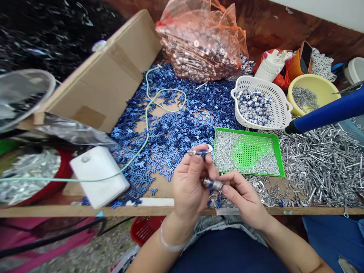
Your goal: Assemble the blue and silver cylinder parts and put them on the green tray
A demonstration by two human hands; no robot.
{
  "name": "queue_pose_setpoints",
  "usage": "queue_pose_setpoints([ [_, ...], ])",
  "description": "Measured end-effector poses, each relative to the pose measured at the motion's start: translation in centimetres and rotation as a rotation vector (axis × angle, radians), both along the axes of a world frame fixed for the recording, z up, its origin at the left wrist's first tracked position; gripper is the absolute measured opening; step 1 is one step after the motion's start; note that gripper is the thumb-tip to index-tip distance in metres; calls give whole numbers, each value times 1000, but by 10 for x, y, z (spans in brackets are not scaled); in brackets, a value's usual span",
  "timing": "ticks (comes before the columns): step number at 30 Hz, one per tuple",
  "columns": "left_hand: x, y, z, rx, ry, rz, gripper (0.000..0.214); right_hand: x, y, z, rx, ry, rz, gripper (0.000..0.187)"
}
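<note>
My left hand point(190, 182) is closed in a pinch on a small assembly point(202, 152) of a blue piece and a silver metal hook, held up over the table's front edge. My right hand point(241, 195) is closed on a small silver cylindrical part point(212, 184) and presses it toward the left hand. A wide heap of blue Y-shaped plastic pieces point(173, 125) spreads over the table just beyond my hands. To the right of them lies a green perforated tray point(277, 151) covered with tiny silver parts.
A white basket point(280, 104) holds silver-blue cylinders. A pile of metal hooks point(321, 167) lies at right under a blue sleeve point(327, 112). There are also a cardboard box point(105, 76), a white power bank point(99, 176) with a green cable, an orange bag point(201, 41) and a yellow bowl point(321, 85).
</note>
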State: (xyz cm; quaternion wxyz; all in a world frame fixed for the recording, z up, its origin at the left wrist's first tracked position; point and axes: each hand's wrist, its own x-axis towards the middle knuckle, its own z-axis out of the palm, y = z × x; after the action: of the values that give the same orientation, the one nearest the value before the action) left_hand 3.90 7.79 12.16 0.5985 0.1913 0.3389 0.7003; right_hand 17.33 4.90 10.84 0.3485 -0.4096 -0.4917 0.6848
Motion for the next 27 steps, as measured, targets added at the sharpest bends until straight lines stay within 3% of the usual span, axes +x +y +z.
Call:
queue_pose_setpoints([
  [3,9,1,13,67,-51,-15,21,-7,-8,6,36,-29,-105,16],
  [6,12,-5,12,99,-14,34,18,-11,-14,7,113,-63,-189,14],
  [8,12,-8,9,82,1,55,19,-16,-19,1,303,-132,-278,21],
  [11,15,-8,5,26,-15,82,19,-22,-28,-12,727,-246,-396,41],
  [13,17,-8,4,8,-7,116,19,-26,-31,-18,861,-265,-403,50],
  [15,19,-9,4,13,16,151,18,-29,-32,-18,792,-261,-414,51],
  [19,17,-10,4,23,9,173,18,-26,-28,-3,487,-202,-409,39],
  [24,7,-8,5,65,-39,169,19,-8,-16,15,215,-293,-55,22],
  [27,5,-10,7,118,-8,190,19,-2,-12,14,307,-439,120,23],
])
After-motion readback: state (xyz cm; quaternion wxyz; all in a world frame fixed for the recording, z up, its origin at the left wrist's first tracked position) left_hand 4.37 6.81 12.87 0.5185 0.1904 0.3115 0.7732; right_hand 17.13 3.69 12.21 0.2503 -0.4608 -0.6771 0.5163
